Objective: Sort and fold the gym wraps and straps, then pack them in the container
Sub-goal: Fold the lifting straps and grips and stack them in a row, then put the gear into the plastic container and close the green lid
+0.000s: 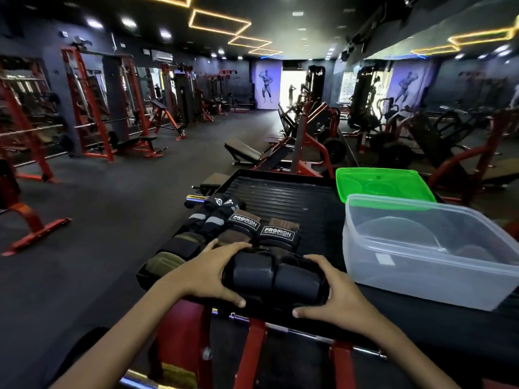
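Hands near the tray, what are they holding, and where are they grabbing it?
Both hold a folded black padded wrap bundle. The left hand grips its left end and the right hand its right end, thumbs along the near edge.

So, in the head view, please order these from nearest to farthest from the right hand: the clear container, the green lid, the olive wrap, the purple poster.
From the right hand:
1. Clear container, just to its right on the platform.
2. Olive wrap, left, beyond the left hand.
3. Green lid, behind the container.
4. Purple poster, on the far wall.
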Demonstrator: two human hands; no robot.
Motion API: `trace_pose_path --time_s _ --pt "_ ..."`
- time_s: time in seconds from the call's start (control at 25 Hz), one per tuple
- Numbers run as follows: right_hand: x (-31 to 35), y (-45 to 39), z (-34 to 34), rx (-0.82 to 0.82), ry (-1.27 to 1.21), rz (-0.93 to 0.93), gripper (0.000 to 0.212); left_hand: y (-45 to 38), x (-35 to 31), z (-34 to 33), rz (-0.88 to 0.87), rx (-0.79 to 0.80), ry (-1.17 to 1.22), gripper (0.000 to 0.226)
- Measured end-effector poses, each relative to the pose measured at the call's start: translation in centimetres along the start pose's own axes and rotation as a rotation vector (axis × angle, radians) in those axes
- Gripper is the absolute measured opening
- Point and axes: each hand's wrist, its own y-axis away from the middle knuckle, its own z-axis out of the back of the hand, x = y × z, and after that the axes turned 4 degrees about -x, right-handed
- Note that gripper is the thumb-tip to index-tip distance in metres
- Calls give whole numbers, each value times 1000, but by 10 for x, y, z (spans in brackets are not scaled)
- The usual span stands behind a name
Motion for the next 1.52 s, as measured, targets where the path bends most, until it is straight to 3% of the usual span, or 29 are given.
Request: trace_pose_path --time_s 0.12,0.36,0.56,0.92,1.08,1.32,1.52 --pt "1 -4 3 -19 -7 -37 75 -6 -6 -1 -60 -14 49 111" --pt "3 -12 1 -18 126 -35 94 -19 -8 -4 -98 -37 73 105" --pt "6 -1 9 -117 110 -42 90 -15 -23 -3 -113 -169 164 99" --pt "26 38 107 -331 51 68 72 -48 -92 56 -241 -389 230 99" --pt "19 45 174 -409 112 63 74 -94 -142 68 -335 -368 209 96" --pt "-40 19 222 -433 235 -40 77 -170 -186 45 -316 -265 -2 82" --pt "-83 -22 237 -357 398 -80 96 -221 -194 6 -279 -143 -83 76"
